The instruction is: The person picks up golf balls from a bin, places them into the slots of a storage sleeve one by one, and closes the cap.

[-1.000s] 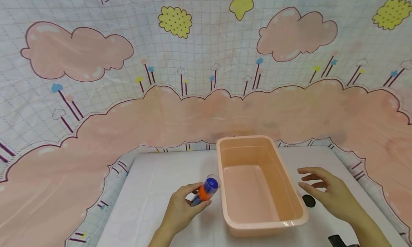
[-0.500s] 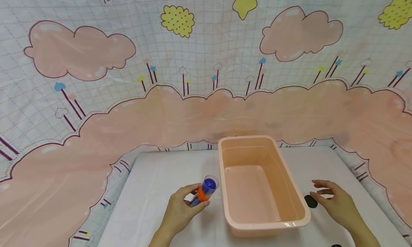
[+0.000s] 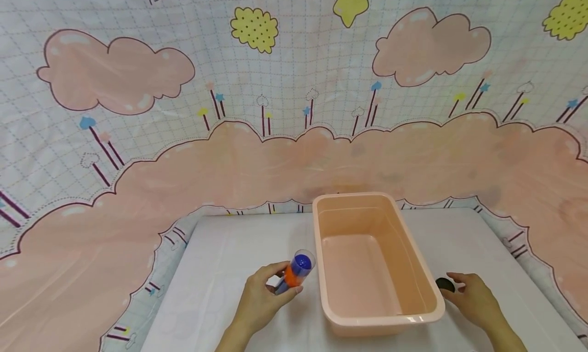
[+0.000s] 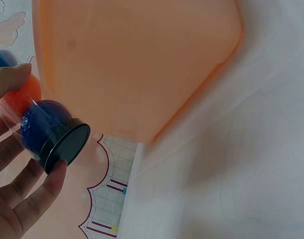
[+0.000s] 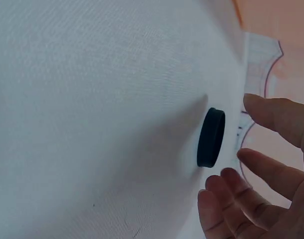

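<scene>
My left hand (image 3: pixel 262 296) grips a clear plastic tube (image 3: pixel 295 271) between thumb and fingers, tilted above the table left of the peach basin. Inside it, an orange ball (image 4: pixel 23 97) sits between blue balls (image 4: pixel 40 124). A black cap (image 4: pixel 68 147) closes the tube's lower end, with a fingertip against it; no lid shows on its upper end. Right of the basin lies a round black lid (image 5: pixel 212 138) on the white table. Close around that lid is my right hand (image 3: pixel 475 298), its thumb and fingers apart; in the right wrist view a gap separates them from it.
The peach plastic basin (image 3: pixel 321 291) stands on the white table (image 3: pixel 220 270) between both hands, with nothing visible inside. A cartoon-printed cloth (image 3: pixel 285 163) with clouds and stars hangs behind the table and shows along its sides.
My right hand has come down and nearer to the black lid, its fingers now about it. My left hand with the tube has hardly moved. The dark objects at the lower right have left view.
</scene>
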A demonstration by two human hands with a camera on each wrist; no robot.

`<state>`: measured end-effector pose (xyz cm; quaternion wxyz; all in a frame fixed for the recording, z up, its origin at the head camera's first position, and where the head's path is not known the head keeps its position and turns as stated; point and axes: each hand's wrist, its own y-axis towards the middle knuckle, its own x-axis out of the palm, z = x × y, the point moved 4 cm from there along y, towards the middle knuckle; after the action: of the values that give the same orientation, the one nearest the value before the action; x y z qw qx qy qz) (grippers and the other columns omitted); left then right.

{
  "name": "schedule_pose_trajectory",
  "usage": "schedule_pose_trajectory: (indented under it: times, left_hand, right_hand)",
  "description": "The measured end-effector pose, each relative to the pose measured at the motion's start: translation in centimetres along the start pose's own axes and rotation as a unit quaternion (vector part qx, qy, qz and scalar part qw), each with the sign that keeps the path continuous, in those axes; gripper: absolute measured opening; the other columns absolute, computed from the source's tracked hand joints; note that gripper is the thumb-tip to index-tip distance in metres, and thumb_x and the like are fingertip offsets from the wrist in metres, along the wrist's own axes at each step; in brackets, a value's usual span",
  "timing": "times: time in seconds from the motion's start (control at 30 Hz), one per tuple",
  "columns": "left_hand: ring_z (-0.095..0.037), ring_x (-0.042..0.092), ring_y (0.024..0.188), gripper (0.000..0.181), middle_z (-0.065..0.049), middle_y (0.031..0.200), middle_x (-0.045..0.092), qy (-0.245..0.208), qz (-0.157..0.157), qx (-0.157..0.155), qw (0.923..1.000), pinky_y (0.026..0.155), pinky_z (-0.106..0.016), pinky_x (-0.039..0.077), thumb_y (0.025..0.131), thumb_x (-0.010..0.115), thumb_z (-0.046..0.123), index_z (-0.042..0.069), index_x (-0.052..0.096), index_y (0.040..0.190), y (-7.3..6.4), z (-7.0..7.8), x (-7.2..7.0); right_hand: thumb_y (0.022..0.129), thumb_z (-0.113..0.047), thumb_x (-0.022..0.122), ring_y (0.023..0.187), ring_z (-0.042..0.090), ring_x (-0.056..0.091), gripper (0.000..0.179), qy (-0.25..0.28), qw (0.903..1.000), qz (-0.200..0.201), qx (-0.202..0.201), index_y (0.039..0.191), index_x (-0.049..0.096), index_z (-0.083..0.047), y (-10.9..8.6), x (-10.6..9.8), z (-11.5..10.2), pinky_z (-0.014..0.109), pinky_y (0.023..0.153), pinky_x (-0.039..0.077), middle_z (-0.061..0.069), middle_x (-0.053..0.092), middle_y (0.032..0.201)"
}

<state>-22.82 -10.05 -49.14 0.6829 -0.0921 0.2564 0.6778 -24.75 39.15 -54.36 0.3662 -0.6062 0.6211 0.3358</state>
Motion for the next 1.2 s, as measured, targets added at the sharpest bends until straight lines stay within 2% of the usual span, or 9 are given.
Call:
schedule_pose_trajectory:
  times: [0.23, 0.37, 0.67, 0.9, 1.2]
  left_hand:
    - [-0.009, 0.063, 0.092, 0.052, 0.008, 0.105, 0.071, 0.006, -0.005, 0.000, 1.0000, 0.068, -0.022, 0.056, 0.075, 0.092, 0.042, 0.034, 0.073, 0.123, -0.08, -0.04, -0.03]
    - [-0.009, 0.063, 0.094, 0.052, 0.009, 0.105, 0.071, 0.009, -0.008, -0.001, 0.9999, 0.069, -0.022, 0.056, 0.076, 0.091, 0.045, 0.035, 0.073, 0.123, -0.12, -0.05, -0.02]
    - [-0.010, 0.063, 0.095, 0.052, 0.009, 0.105, 0.071, 0.002, -0.007, 0.005, 1.0000, 0.069, -0.023, 0.057, 0.076, 0.092, 0.044, 0.034, 0.073, 0.123, -0.09, -0.08, -0.10]
    - [-0.009, 0.063, 0.094, 0.052, 0.009, 0.104, 0.071, -0.003, -0.007, 0.008, 0.9999, 0.067, -0.023, 0.057, 0.076, 0.092, 0.043, 0.033, 0.073, 0.123, -0.16, -0.02, -0.12]
    - [-0.008, 0.063, 0.096, 0.050, 0.010, 0.105, 0.072, -0.007, -0.005, 0.019, 0.9998, 0.067, -0.023, 0.057, 0.075, 0.092, 0.042, 0.035, 0.073, 0.122, -0.26, -0.09, -0.25]
  right_hand:
    - [0.084, -0.029, 0.083, 0.091, 0.035, 0.065, 0.061, -0.028, 0.9996, 0.000, -0.010, 0.122, 0.064, 0.015, 0.64, 0.86, 0.76, 0.043, 0.070, 0.053, 0.028, 0.066, 0.099]
    - [0.085, -0.027, 0.082, 0.091, 0.034, 0.063, 0.057, -0.037, 0.9993, 0.004, -0.010, 0.119, 0.065, 0.015, 0.66, 1.00, 0.92, 0.043, 0.070, 0.051, 0.023, 0.066, 0.096]
    - [0.087, -0.026, 0.079, 0.089, 0.031, 0.061, 0.051, -0.032, 0.9993, -0.016, 0.009, 0.118, 0.066, 0.013, 0.59, 1.04, 0.64, 0.042, 0.069, 0.049, 0.025, 0.061, 0.097]
    - [0.089, -0.028, 0.078, 0.090, 0.031, 0.063, 0.052, -0.031, 0.9994, -0.013, 0.009, 0.116, 0.067, 0.014, 0.29, 1.01, 0.68, 0.042, 0.071, 0.051, 0.024, 0.064, 0.098]
    - [0.090, -0.042, 0.078, 0.091, 0.031, 0.069, 0.067, -0.011, 0.9984, -0.043, 0.034, 0.122, 0.063, 0.016, -0.17, 0.89, 0.91, 0.046, 0.074, 0.055, 0.025, 0.067, 0.105]
